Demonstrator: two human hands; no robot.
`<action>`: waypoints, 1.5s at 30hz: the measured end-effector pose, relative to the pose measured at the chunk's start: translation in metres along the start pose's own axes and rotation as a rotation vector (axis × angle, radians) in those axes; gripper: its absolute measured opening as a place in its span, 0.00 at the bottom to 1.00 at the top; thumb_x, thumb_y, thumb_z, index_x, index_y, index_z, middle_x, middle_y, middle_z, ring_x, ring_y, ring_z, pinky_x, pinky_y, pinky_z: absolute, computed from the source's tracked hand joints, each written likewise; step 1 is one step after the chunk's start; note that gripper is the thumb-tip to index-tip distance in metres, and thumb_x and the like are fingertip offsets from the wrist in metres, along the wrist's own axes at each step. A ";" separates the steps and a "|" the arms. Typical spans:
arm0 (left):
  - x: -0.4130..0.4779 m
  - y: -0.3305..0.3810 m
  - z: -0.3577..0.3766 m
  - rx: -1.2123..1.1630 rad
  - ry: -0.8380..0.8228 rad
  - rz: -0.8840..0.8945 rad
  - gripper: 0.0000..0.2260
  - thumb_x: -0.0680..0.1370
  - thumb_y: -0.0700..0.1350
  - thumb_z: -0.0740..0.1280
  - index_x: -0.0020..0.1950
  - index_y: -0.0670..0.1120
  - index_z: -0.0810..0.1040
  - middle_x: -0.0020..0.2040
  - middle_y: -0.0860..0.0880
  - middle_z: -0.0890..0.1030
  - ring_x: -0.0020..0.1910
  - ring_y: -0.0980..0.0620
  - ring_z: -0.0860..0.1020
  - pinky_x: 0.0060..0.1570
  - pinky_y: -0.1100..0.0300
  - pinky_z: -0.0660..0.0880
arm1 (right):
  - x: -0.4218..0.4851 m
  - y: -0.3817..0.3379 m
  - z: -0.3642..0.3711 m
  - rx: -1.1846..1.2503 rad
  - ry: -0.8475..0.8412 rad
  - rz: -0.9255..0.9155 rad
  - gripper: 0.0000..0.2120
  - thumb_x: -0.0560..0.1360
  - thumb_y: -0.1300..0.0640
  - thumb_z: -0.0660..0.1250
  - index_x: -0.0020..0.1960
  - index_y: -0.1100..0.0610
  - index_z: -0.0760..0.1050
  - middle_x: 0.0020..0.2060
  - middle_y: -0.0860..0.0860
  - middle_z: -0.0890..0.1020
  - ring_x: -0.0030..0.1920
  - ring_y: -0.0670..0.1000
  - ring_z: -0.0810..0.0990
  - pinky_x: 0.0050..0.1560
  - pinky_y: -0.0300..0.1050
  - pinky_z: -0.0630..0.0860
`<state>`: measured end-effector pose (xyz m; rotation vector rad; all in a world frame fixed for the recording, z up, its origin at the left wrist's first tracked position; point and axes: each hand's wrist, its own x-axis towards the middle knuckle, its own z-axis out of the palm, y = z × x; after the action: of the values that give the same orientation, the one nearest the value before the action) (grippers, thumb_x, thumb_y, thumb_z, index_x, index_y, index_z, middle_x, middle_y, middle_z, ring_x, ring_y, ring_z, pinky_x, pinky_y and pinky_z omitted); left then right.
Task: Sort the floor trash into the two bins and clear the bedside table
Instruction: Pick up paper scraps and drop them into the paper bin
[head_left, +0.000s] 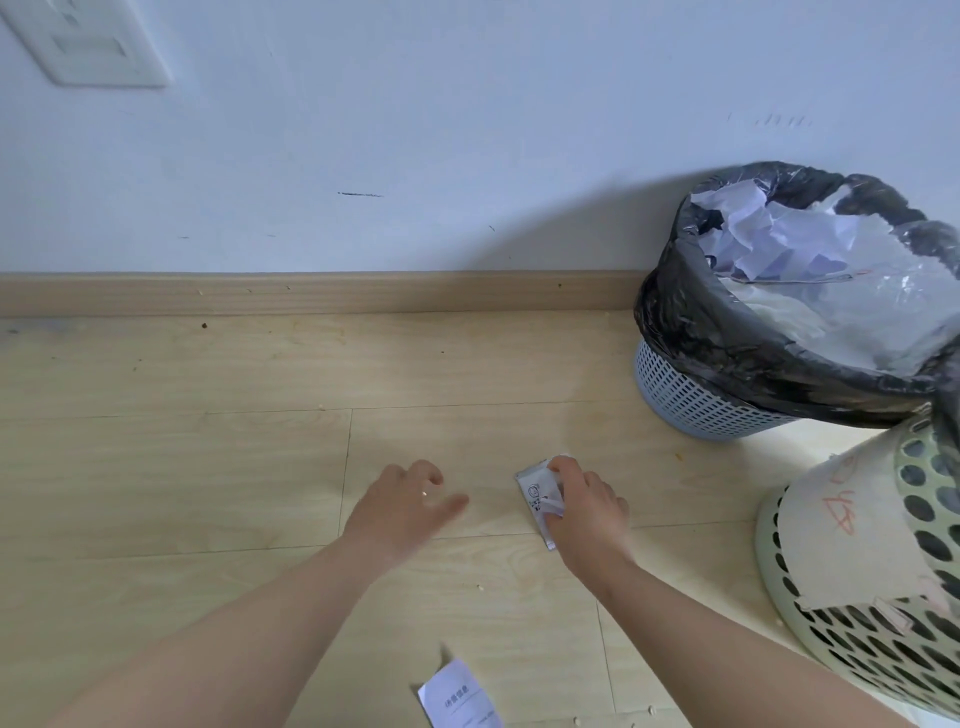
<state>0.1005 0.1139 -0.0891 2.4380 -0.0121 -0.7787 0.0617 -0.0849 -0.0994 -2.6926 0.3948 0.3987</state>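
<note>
The floor (208, 467) is my work area, and I judge the main risk is missing things here. The pale boards hide pale scraps.

The blue bin (691, 400) stands against the wall, its black liner heaped to the rim with paper and plastic. Anything I drop on that heap may slide off and land back on the floor.

The pale bin (831, 639) is nearer, just right of my arm. It carries a card label with red writing that I cannot read from here, so I could easily sort into the wrong bin.

My left hand (410, 499) hovers over the boards with loose fingers and holds nothing. My right hand (587, 504) pinches a small printed wrapper (535, 491) by one end, low over the floor. I cannot tell if it is lifted yet. The grip is only at the fingertips, so a fast swing toward the bins could flick it loose.

A paper slip (460, 699) lies near my left forearm, easy to overlook or brush away.

Crumbs (480, 588) are scattered about, too small to pinch reliably.

The bedside table is out of view.
</note>
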 end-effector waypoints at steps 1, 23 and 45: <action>-0.009 0.001 0.000 0.190 -0.054 0.150 0.21 0.72 0.61 0.65 0.62 0.56 0.69 0.55 0.51 0.68 0.56 0.51 0.72 0.50 0.60 0.66 | -0.001 0.002 -0.002 0.007 0.005 0.011 0.24 0.76 0.58 0.62 0.70 0.49 0.60 0.57 0.50 0.75 0.59 0.53 0.72 0.59 0.46 0.63; -0.042 -0.023 0.046 0.525 -0.391 0.525 0.06 0.71 0.47 0.66 0.44 0.46 0.77 0.50 0.57 0.64 0.52 0.54 0.67 0.42 0.62 0.65 | -0.020 0.016 -0.008 -0.076 -0.157 -0.004 0.31 0.77 0.56 0.62 0.75 0.49 0.52 0.59 0.55 0.73 0.60 0.56 0.71 0.60 0.47 0.66; -0.011 0.020 0.002 -0.351 0.132 -0.070 0.22 0.80 0.51 0.59 0.27 0.45 0.68 0.30 0.46 0.71 0.28 0.48 0.66 0.31 0.58 0.61 | -0.019 0.014 -0.007 -0.071 -0.215 -0.030 0.18 0.74 0.60 0.65 0.61 0.52 0.65 0.54 0.52 0.73 0.54 0.54 0.73 0.51 0.46 0.71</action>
<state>0.0934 0.0983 -0.0741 2.1580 0.2424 -0.5908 0.0415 -0.0965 -0.0913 -2.6833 0.2822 0.6977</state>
